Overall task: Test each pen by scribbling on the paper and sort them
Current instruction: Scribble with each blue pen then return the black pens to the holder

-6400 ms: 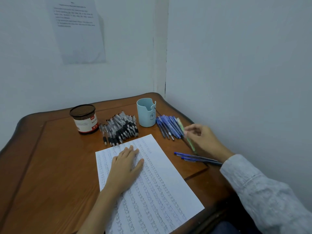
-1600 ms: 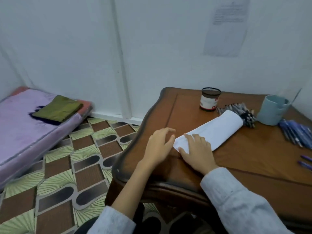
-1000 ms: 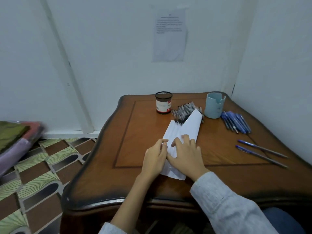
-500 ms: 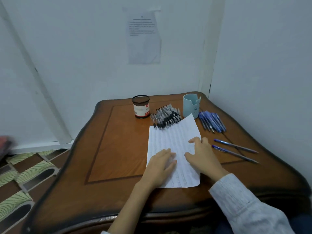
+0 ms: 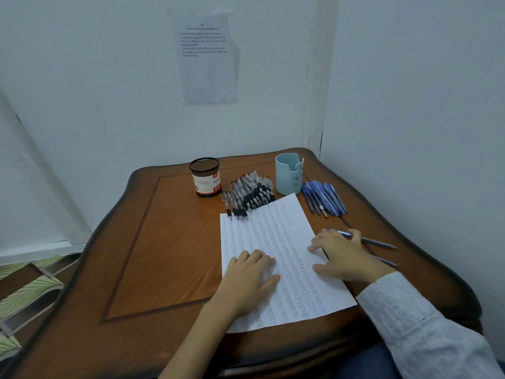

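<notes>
A wooden table [image 5: 169,242] fills the middle, set into the wall corner [image 5: 325,105] at one o'clock; at twelve o'clock a printed sheet [image 5: 207,58] hangs on the white wall, its text too small to read. At eight o'clock shows a green and brown patterned floor [image 5: 24,285], perhaps tiled.

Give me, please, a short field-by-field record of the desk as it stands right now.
paper: flat on the table, filled with scribble rows
left hand: flat on the paper
right hand: fingers spread at the paper's right edge, over two loose blue pens
black pens: pile between mesh cup and blue cup
blue pens: row right of the blue cup
</notes>
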`<control>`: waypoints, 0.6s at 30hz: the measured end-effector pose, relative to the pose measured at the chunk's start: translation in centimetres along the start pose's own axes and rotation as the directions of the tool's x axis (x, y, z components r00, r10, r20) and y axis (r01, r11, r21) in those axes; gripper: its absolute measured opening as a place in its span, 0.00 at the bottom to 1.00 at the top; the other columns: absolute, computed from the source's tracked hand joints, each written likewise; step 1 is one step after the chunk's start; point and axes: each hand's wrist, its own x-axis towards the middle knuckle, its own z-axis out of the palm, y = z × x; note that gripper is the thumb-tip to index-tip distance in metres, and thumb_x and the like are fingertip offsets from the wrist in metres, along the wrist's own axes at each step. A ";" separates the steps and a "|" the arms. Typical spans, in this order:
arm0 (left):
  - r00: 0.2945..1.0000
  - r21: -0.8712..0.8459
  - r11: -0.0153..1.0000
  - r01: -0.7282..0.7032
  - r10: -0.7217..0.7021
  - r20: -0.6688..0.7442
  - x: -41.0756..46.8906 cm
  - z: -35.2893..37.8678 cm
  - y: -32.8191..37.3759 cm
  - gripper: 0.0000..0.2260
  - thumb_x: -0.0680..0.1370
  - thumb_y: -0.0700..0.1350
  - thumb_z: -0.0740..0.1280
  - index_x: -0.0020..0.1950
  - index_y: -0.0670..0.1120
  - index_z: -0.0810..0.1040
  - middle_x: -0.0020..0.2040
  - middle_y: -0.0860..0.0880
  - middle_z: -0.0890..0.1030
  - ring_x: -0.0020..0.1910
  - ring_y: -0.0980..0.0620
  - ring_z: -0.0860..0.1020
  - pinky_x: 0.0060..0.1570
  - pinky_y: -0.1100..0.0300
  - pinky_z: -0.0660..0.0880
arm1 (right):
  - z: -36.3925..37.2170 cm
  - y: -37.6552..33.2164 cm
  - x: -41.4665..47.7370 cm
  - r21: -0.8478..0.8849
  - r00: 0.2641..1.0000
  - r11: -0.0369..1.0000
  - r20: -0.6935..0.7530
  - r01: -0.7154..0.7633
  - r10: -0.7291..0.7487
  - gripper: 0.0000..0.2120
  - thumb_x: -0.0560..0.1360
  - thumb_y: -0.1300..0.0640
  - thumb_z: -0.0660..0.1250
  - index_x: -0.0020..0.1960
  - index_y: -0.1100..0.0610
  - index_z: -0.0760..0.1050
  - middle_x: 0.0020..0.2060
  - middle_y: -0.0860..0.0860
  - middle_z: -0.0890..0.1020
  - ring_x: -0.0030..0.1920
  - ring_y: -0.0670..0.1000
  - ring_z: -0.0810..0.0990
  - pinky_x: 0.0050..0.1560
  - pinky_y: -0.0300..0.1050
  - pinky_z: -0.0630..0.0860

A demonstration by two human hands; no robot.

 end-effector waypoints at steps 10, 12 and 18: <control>0.999 -0.087 0.996 0.023 -0.027 -0.046 5.3 -1.3 0.5 0.15 0.82 0.52 0.57 0.67 0.50 0.71 0.65 0.52 0.73 0.63 0.53 0.70 0.62 0.58 0.63 | 1.1 0.9 -0.1 0.057 0.995 0.996 -0.087 0.063 -0.058 0.19 0.78 0.48 0.62 0.69 0.46 0.68 0.68 0.42 0.68 0.71 0.43 0.62 0.73 0.60 0.41; 0.999 -0.132 0.991 0.010 -0.015 -0.038 6.6 -0.6 0.9 0.18 0.82 0.52 0.57 0.72 0.51 0.67 0.71 0.52 0.68 0.69 0.53 0.66 0.67 0.58 0.61 | 1.2 1.5 0.1 0.155 0.990 0.984 -0.125 0.089 -0.070 0.16 0.79 0.53 0.62 0.66 0.46 0.71 0.68 0.42 0.70 0.71 0.44 0.63 0.74 0.58 0.44; 0.997 -0.116 0.993 0.037 -0.028 0.076 8.2 1.8 1.2 0.26 0.81 0.60 0.53 0.78 0.53 0.56 0.79 0.51 0.51 0.78 0.52 0.48 0.75 0.53 0.47 | -0.4 5.2 1.4 0.250 0.933 0.965 -0.322 -0.081 0.161 0.14 0.79 0.60 0.63 0.63 0.52 0.77 0.60 0.50 0.77 0.61 0.50 0.74 0.65 0.48 0.73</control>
